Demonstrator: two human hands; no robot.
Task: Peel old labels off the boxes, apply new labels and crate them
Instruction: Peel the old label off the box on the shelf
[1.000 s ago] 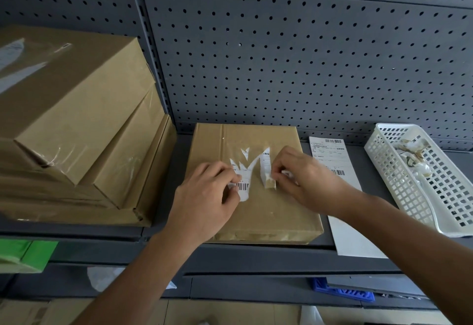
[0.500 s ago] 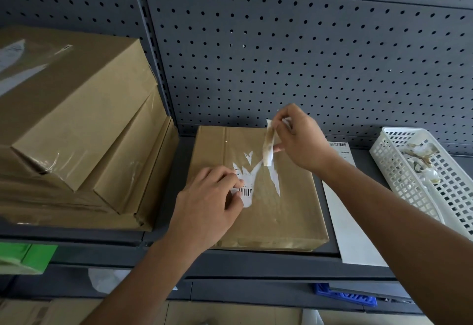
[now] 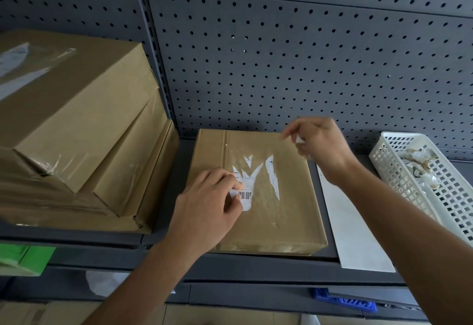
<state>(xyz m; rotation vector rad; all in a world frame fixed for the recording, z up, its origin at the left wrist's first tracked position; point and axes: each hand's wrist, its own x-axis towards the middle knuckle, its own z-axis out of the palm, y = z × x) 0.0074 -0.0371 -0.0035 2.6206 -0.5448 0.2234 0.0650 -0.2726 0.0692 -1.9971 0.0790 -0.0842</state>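
A flat brown box lies on the grey shelf in the middle. Torn white remnants of an old label with a barcode cling to its top. My left hand rests on the box and pinches the barcode piece of the label at its left edge. My right hand hovers above the box's far right corner and pinches a small torn-off white label scrap.
A stack of larger brown boxes fills the shelf's left side. A white label sheet lies right of the box, and a white mesh basket with crumpled label scraps stands at the far right. Pegboard backs the shelf.
My right hand tore a strip of label up off the box and has carried it rightward, toward the basket. My left hand has kept its place on the barcode piece.
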